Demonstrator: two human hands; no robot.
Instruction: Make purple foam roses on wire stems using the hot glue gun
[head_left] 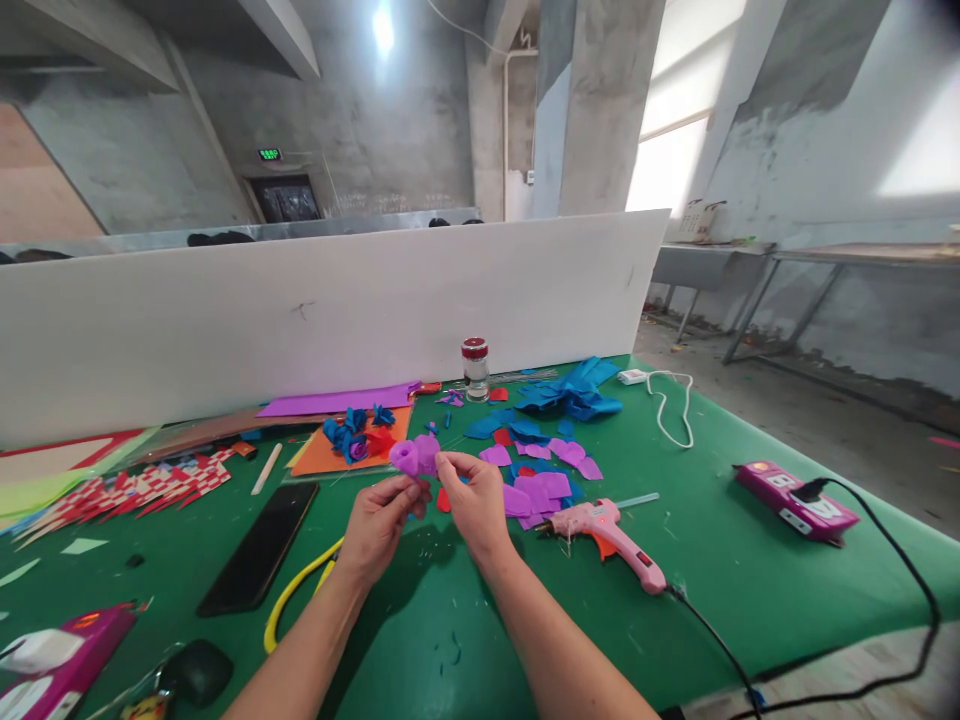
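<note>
A purple crepe-paper flower [406,458] with a rolled centre is held up in front of me, above the green table. My left hand [384,525] is closed in a pinch around the flower's base; the stem there is mostly hidden by the fingers. On the flower's right side, my right hand [477,498] pinches a purple paper petal [427,453] that touches the flower. Just right of my hands lie loose purple petals [538,494]. A pink hot glue gun [609,530] rests beyond them with a glue stick in its back end.
Finished blue paper flowers [346,436] lie on orange paper [311,456]. A red-lidded glass jar [475,372] stands before the white board [337,310]. Blue crepe paper [577,392], a black phone [259,550], yellow-handled scissors [289,595] and a purple power strip [795,502] with its cord surround my hands.
</note>
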